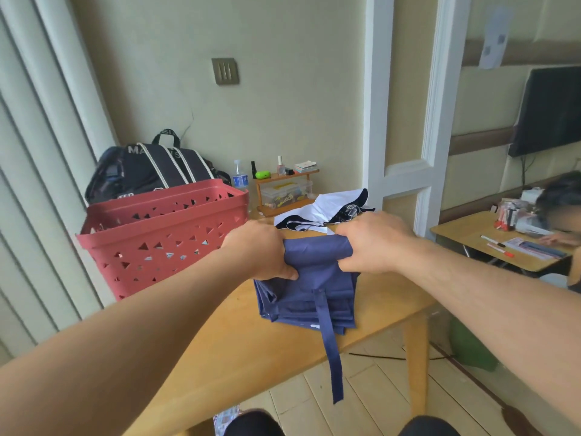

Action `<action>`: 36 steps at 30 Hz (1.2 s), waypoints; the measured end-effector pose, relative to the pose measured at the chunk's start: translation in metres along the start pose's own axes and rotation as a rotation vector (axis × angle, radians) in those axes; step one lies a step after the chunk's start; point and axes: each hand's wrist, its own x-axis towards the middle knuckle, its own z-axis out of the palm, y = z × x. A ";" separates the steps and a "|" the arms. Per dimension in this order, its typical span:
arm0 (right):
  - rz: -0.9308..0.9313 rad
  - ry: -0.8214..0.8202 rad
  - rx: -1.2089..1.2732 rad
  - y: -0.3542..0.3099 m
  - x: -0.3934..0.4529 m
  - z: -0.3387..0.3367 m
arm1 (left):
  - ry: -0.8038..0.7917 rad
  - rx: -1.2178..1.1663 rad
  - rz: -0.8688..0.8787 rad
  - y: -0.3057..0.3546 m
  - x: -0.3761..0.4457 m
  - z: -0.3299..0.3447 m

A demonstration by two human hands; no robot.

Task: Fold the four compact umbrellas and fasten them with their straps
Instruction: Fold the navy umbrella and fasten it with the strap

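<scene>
Left hand [261, 250] and right hand [371, 243] both clamp the umbrella [309, 287] roll; rolling stays tight if the grip holds even until the strap [330, 350] wraps round.

A lived-in room at home: behind the wooden table [239, 335] stand a backpack [151, 171], small shelf [284, 190] of toiletries and wall-mounted television [550, 108].
</scene>
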 end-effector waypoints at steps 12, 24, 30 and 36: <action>0.019 -0.035 0.036 -0.055 -0.031 -0.106 | 0.094 -0.067 0.228 -0.009 -0.054 -0.091; 0.001 -0.079 0.156 -0.050 -0.053 -0.122 | -0.012 -0.036 0.123 -0.038 -0.077 -0.094; -0.075 0.093 -0.055 -0.047 -0.040 -0.122 | 0.034 0.049 0.081 -0.026 -0.069 -0.097; -0.103 0.114 -0.102 -0.068 -0.025 -0.104 | 0.071 0.089 0.062 -0.015 -0.068 -0.095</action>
